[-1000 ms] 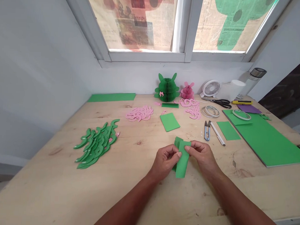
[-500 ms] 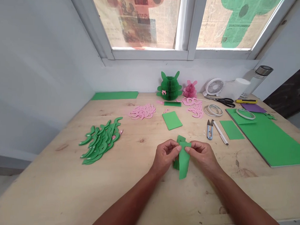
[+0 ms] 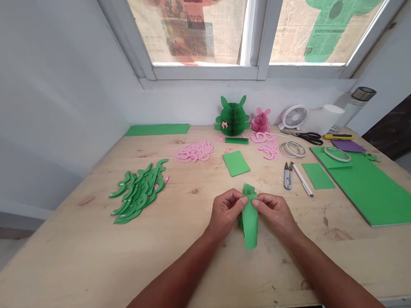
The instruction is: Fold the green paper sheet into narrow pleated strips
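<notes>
Between my two hands is a folded strip of green paper [image 3: 250, 224], its long end hanging down toward me and more folded layers behind it. My left hand [image 3: 227, 210] pinches its upper left edge with thumb and fingers. Opposite it, my right hand [image 3: 273, 211] pinches the upper right edge, the thumb close to the left one. Just beyond the hands lies a stack of green paper rectangles [image 3: 236, 163]. A pile of curved green paper cutouts [image 3: 140, 192] is to the left.
Thread snips [image 3: 288, 176], a white pen [image 3: 302, 179] and a green card [image 3: 318, 175] lie right. Farther back are tape rolls [image 3: 296, 149], black-handled scissors [image 3: 310, 138], a fan [image 3: 294, 117], pink cutouts [image 3: 195, 151] and a green honeycomb paper figure [image 3: 233, 118]. Large green sheets [image 3: 377, 193] lie far right.
The right hand's fingers have drawn slightly inward along the paper's top edge. The strip's hanging end has swung a little lower and toward me. Both hands keep their pinch.
</notes>
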Tool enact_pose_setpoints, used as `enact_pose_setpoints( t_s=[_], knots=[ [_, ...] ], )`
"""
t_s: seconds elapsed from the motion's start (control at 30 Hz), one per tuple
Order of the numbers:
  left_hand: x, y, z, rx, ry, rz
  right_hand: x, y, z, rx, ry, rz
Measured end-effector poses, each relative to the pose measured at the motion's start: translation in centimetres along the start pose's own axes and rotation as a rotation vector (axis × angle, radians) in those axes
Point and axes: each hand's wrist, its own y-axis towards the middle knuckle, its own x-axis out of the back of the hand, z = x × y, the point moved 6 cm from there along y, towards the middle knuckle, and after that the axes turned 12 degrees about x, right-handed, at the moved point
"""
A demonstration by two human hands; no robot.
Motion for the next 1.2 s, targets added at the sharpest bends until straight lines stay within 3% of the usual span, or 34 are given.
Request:
enact_pose_setpoints(
  t_s=[1.2],
  knots=[
    [-0.1, 0.1, 0.4, 0.047, -0.009, 0.018, 0.6, 0.1, 1.3, 0.084, -0.106, -0.072]
  ],
)
